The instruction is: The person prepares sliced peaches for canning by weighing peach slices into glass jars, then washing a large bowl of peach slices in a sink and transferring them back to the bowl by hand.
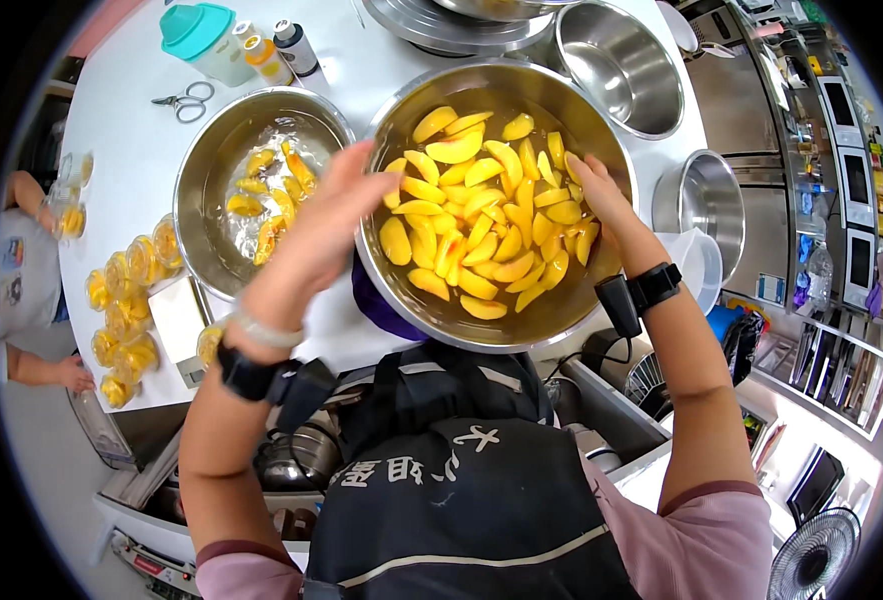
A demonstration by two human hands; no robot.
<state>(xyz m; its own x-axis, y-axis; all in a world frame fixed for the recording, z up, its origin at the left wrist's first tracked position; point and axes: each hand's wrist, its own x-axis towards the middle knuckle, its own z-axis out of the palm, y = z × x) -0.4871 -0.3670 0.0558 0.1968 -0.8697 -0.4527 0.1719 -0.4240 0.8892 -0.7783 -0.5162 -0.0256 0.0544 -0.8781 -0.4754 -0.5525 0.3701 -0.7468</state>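
Note:
In front of me stands a large steel bowl [431, 325] of liquid with many yellow peach slices [496, 215] afloat. My right hand [609, 205] reaches over its right rim, fingers stretched toward the slices at the edge. Blurred by motion, my left hand [331, 225] is at the left rim, between this bowl and a smaller steel bowl [189, 190]. Its visible fingers are apart, with nothing seen in them. A few peach slices [246, 205] lie in liquid in the smaller bowl; my left forearm and hand hide part of it.
Filled clear cups [126, 315] cluster at left by a white scale-like box [176, 320]. Farther back are scissors [189, 100], small bottles [266, 60] and a teal-lidded shaker [201, 40]. Steel pots [621, 70] stand at right. Another person's hand [74, 375] is at far left.

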